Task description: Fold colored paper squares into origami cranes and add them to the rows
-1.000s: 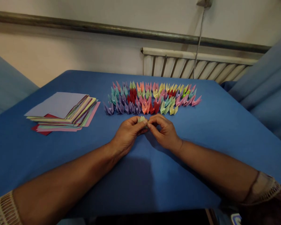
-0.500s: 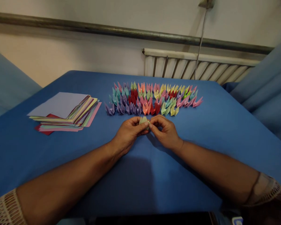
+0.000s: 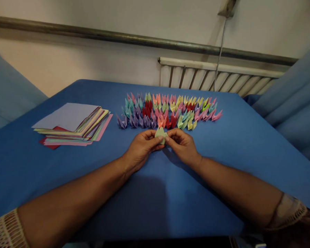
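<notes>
Pale green folded piece (image 3: 160,133) stood further out of the fingertips than a second ago, with more of it showing; both hands had barely shifted.
Left hand (image 3: 141,147) and right hand (image 3: 183,145) each pinched it between thumb and fingers, low over the blue table (image 3: 222,162), just in front of the rows of folded pieces (image 3: 170,109). Stack of coloured sheets (image 3: 69,124) lay well off to the left; radiator (image 3: 217,77) stood behind.
</notes>
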A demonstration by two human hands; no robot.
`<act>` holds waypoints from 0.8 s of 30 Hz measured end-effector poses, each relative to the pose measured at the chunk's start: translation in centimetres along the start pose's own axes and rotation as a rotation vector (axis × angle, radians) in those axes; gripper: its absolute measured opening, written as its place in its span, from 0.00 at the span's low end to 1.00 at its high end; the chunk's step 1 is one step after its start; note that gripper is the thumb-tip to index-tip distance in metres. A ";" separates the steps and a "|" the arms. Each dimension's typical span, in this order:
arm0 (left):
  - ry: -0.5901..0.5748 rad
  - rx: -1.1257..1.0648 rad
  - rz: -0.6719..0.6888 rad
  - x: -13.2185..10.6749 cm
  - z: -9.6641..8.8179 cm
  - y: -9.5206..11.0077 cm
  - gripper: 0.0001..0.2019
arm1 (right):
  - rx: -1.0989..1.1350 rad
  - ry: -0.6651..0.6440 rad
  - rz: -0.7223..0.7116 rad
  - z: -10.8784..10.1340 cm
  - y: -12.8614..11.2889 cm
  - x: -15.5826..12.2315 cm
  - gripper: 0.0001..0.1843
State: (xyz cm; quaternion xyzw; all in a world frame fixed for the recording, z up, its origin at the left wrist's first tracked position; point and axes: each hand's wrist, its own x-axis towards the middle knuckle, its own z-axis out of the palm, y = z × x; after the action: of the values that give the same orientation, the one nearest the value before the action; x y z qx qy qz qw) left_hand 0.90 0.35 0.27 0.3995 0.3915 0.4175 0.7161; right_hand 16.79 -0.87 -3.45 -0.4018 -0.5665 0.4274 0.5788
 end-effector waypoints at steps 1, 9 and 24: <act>0.001 0.001 -0.001 0.1 0.0 0.0 0.12 | 0.009 -0.002 0.000 0.0 0.0 0.0 0.09; 0.035 0.058 0.006 0.4 -0.1 -0.2 0.13 | 0.026 -0.003 0.045 0.0 -0.6 0.0 0.11; 0.036 0.060 -0.011 0.0 0.0 -0.2 0.14 | -0.052 -0.044 0.020 -0.3 -1.1 0.0 0.13</act>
State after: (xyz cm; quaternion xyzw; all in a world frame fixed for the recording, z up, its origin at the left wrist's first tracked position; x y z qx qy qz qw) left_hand 0.95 0.32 0.05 0.4109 0.4190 0.4086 0.6990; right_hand 17.14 -1.23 -2.45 -0.4130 -0.5861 0.4271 0.5509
